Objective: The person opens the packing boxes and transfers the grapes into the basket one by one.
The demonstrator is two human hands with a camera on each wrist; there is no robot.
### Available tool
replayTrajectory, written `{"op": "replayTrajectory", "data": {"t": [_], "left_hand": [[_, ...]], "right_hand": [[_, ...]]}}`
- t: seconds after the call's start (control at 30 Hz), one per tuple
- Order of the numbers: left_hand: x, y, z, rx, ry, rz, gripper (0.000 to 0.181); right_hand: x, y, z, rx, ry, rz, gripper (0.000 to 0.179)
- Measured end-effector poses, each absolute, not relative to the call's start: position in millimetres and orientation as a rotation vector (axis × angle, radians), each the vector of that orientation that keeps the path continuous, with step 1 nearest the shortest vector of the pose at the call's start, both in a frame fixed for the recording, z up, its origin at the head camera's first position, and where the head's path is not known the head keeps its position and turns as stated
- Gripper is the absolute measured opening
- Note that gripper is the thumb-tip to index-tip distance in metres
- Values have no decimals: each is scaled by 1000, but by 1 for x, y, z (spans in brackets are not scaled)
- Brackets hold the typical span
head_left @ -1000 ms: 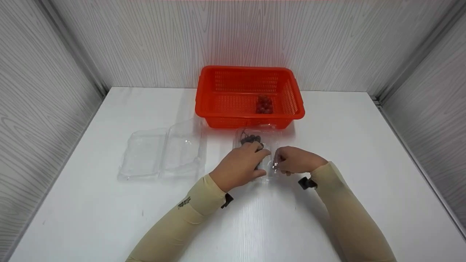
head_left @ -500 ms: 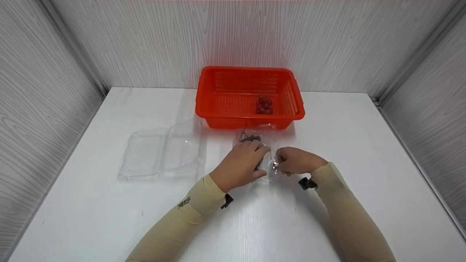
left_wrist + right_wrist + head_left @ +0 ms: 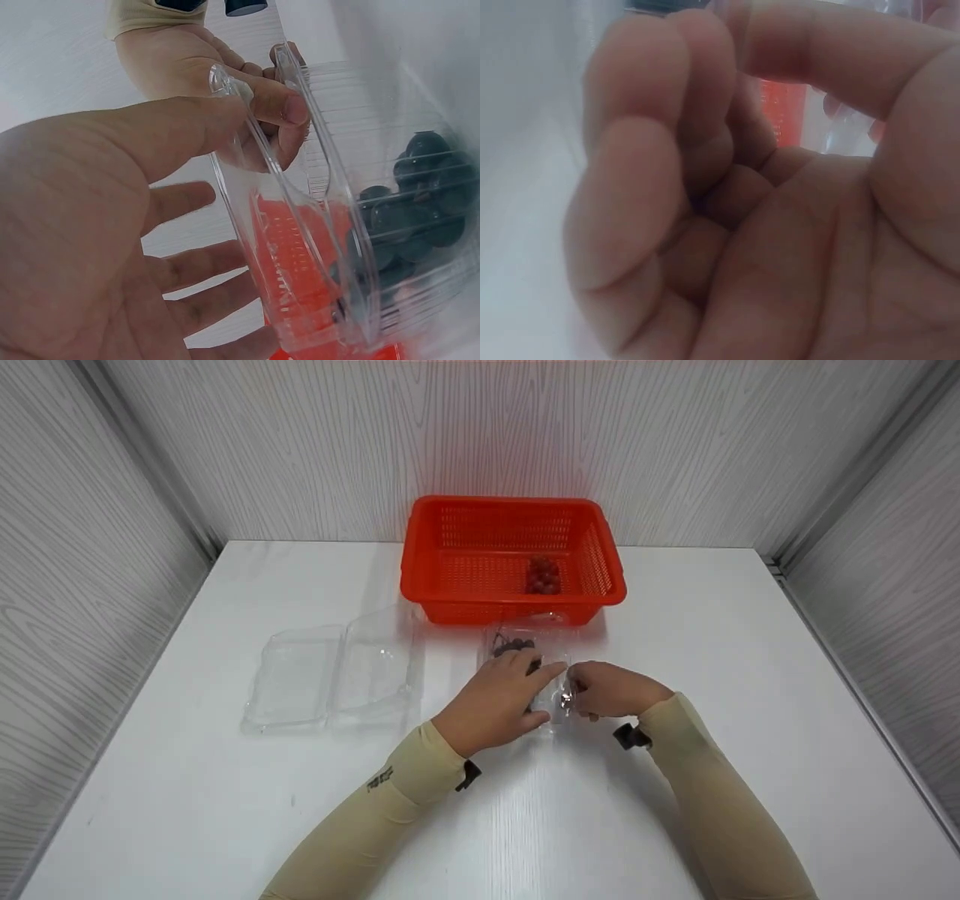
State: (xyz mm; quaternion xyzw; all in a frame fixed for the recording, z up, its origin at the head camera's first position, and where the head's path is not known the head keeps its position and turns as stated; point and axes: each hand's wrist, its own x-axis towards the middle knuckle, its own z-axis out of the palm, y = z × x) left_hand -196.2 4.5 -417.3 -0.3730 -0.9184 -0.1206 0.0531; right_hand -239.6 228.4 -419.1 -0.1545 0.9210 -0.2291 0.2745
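Note:
A clear plastic clamshell box (image 3: pixel 553 643) with dark grapes (image 3: pixel 514 646) in it lies in front of the red basket. My left hand (image 3: pixel 491 701) rests over its lid, fingers spread and fairly straight, as the left wrist view also shows the hand (image 3: pixel 82 195) against the lid. There the lid stands slightly apart from the base, and the grapes (image 3: pixel 420 202) sit inside. My right hand (image 3: pixel 615 690) has its fingers curled at the box's right edge. In the left wrist view the thumb and finger of that right hand (image 3: pixel 184 64) pinch the rim.
Behind the box stands a red plastic basket (image 3: pixel 517 600) with a bunch of red grapes (image 3: pixel 543 576) at its right side. To the left, a second clear clamshell (image 3: pixel 296 682) lies spread open on the white table (image 3: pixel 225 810). Pale wood-grain panels (image 3: pixel 480 435) enclose the back and sides.
The left index finger has stretched a little to the right, towards the right hand at the box's edge. Both arms, the basket and the second clamshell have stayed in place.

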Motion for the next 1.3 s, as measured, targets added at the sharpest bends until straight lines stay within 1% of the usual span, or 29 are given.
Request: {"op": "replayTrajectory", "data": {"t": [0.27,0.4,0.5,0.63,0.73,1.03,1.3], "left_hand": [[-195,5,-418,-1149,-2813,-360,73],[-194,7,-417,-1191,-2788,-355,73],[-192,9,-417,-1245,-2761,-351,70],[-192,11,-419,-1297,-2754,-368,60],[-193,12,-422,-1320,-2746,-387,53],[-193,11,-422,-1324,-2713,-388,46],[-194,10,-420,-1316,-2688,-376,51]], "right_hand": [[-236,226,-417,-386,2475,-608,14],[-234,227,-417,-390,2460,-629,22],[-234,228,-418,-399,2447,-644,19],[-234,228,-420,-413,2441,-651,6],[-234,227,-421,-407,2434,-654,7],[-235,225,-419,-435,2428,-634,6],[-234,225,-417,-415,2419,-654,11]]}}
